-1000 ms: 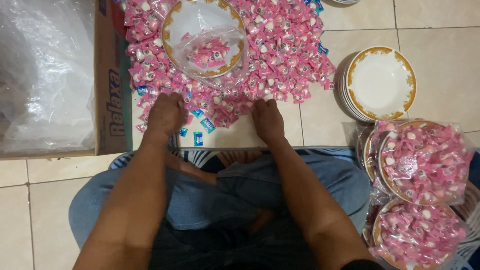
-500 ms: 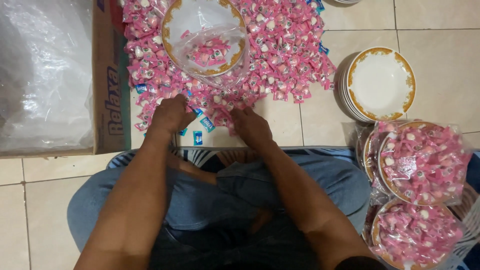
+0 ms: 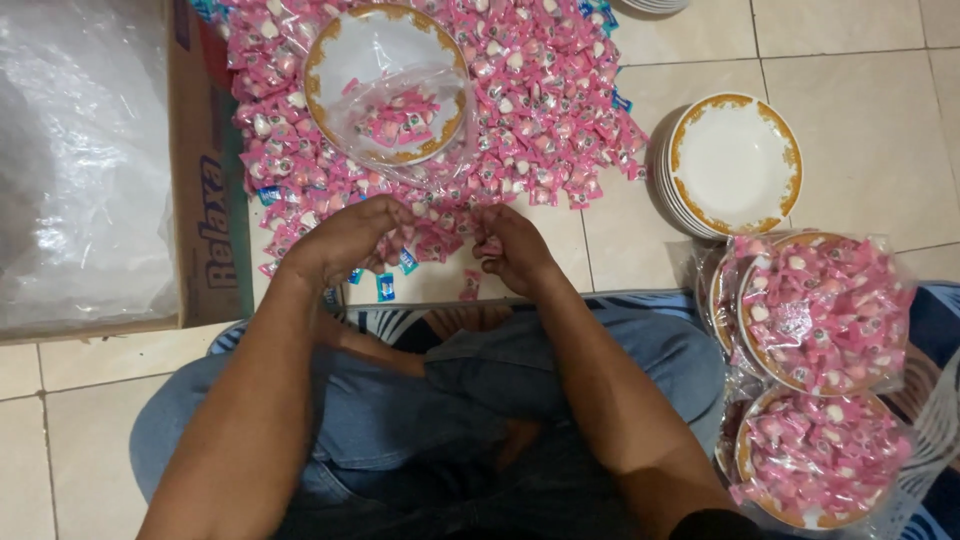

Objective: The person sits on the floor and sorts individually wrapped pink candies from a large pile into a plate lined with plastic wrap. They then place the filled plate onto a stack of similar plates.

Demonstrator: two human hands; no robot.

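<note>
Head view, left hand (image 3: 345, 240), right hand (image 3: 512, 250) cupped, gathering pink candies (image 3: 540, 110)

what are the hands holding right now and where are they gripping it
Both hands, left and right, are cupped over pink candies at the pile's near edge; the exact grip is hidden.

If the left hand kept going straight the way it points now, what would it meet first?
The left hand points up the frame into the pile of pink wrapped candies; it would likely meet those at the near edge first, then the gold-rimmed plate holding a clear bag.
</note>
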